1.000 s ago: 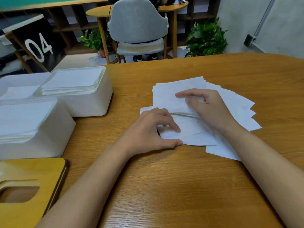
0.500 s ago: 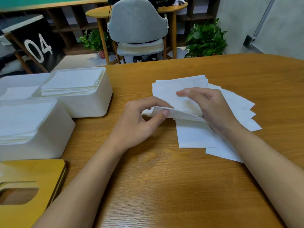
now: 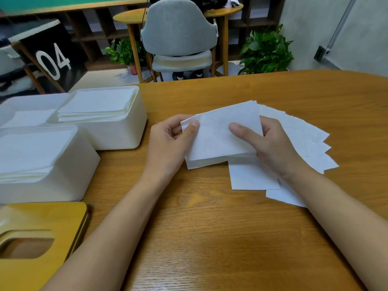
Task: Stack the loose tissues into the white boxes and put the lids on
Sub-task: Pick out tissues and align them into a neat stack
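Looks like the left hand [image 3: 170, 141] and right hand [image 3: 270, 148] both pinch the thin white tissue stack [image 3: 220, 139], with the white plastic boxes [image 3: 117, 135] off left, nearer the left.

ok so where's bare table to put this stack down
Bare table lies between the forearms, nearer than the fanned tissues, and along the far side beyond them, right of the far box. The left is crowded with boxes and the lid. The left hand and right hand both grip the stack.
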